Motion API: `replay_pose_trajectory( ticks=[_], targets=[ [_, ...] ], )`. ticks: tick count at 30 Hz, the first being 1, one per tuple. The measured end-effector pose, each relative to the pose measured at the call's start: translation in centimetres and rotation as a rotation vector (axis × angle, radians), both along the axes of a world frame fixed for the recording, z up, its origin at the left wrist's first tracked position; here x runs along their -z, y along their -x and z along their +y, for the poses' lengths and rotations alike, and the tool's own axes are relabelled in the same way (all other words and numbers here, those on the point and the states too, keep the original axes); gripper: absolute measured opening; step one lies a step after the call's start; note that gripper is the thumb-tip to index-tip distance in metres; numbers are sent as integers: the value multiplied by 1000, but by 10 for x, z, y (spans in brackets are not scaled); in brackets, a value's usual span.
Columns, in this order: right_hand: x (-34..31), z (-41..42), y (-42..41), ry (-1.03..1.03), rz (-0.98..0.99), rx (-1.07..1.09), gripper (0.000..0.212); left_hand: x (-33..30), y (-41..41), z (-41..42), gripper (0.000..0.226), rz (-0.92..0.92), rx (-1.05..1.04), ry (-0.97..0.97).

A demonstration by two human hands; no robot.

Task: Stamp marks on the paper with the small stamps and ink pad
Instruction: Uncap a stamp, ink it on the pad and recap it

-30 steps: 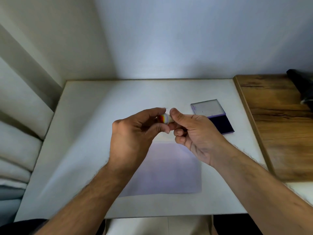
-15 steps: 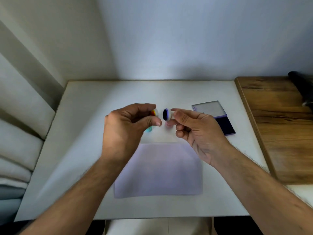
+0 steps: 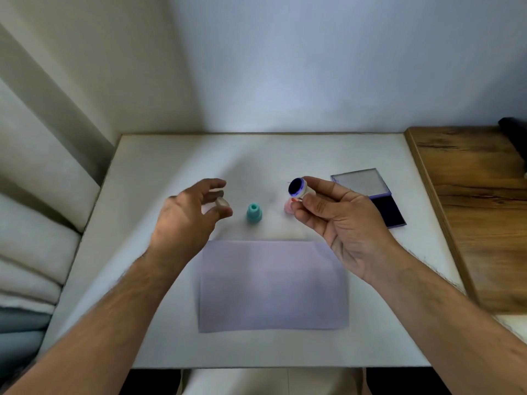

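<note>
Two hands in frame, both raised over the white tabletop [image 3: 159, 252].

Right hand [image 3: 339, 223], right of centre: fingers [image 3: 322, 189] clamped on one small white stamp [image 3: 299, 191]. Its round face is dark blue-purple with ink and is turned toward the camera and to the left.

Left hand [image 3: 188, 220], left of centre: thumb and fingers closed loosely round one small pale piece [image 3: 221, 202], possibly the stamp's cap; the view is blurred there, so I cannot tell for certain.

Stamps standing on the tabletop, count two: one teal stamp [image 3: 254, 212] upright at centre between the hands, and one pink stamp [image 3: 289, 207] just below the held stamp, mostly hidden behind the right hand's fingertips. Stamps in total: three.

Ink pad [image 3: 383, 209], count one: right of centre, lying open behind the right hand, with the clear lid [image 3: 360, 182] folded back toward the top of the frame and the dark blue pad exposed nearer the lower right.

Paper [image 3: 273, 286], count one: one pale lilac sheet lying flat in the lower centre, below both hands. No marks visible on it.

Wooden surface [image 3: 479, 209] along the right edge, touching the tabletop.
</note>
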State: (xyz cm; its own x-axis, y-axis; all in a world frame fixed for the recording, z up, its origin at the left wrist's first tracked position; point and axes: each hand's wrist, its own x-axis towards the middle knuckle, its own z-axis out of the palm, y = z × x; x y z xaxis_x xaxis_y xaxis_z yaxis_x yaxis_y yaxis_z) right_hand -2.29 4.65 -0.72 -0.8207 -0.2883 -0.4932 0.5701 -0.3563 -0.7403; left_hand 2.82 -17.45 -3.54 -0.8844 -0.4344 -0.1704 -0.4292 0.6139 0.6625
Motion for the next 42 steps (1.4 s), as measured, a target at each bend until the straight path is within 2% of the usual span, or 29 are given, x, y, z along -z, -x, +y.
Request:
replay_pose_trajectory(
  ticks=[3, 7, 10, 14, 19, 24, 28, 32, 34, 35, 39, 40, 42],
  targets=[
    [-1, -1, -1, 72, 0, -28, 34, 10, -1, -1, 34, -90, 113, 232],
    [-4, -1, -3, 134, 24, -73, 36, 19, -1, 0, 23, -33, 176, 421],
    [-5, -2, -4, 143, 27, -99, 35, 20, -1, -1, 23, -9, 153, 435],
    [-5, -2, -5, 144, 18, -106, 38, 18, -1, -1, 34, -12, 145, 469],
    [-5, -2, -5, 151, 17, -101, 35, 18, -3, 1, 23, -45, 167, 498],
    [-7, -2, -8, 176, 58, -123, 28, 7, -4, 7, 54, -98, 158, 439],
    [-6, 0, -6, 141, 67, -107, 31, 1, -6, 11, 60, 58, 113, 364],
    [0, 5, -5, -66, 72, -14, 29, -7, -7, 21, 50, 199, 89, 291],
    [1, 13, -3, -245, 125, 41, 26, -12, -8, 31, 41, 268, 115, 287],
    [2, 19, -1, -382, 180, 70, 28, -14, -9, 38, 37, 300, 134, 289],
    [6, 52, 7, -1211, 580, -1, 28, -16, -15, 59, 23, 387, 256, 330],
    [6, 59, 8, -1316, 623, -32, 27, -14, -15, 63, 22, 399, 298, 360],
    [6, 69, 8, -1378, 658, -89, 29, -9, -14, 68, 23, 411, 366, 391]
  ],
)
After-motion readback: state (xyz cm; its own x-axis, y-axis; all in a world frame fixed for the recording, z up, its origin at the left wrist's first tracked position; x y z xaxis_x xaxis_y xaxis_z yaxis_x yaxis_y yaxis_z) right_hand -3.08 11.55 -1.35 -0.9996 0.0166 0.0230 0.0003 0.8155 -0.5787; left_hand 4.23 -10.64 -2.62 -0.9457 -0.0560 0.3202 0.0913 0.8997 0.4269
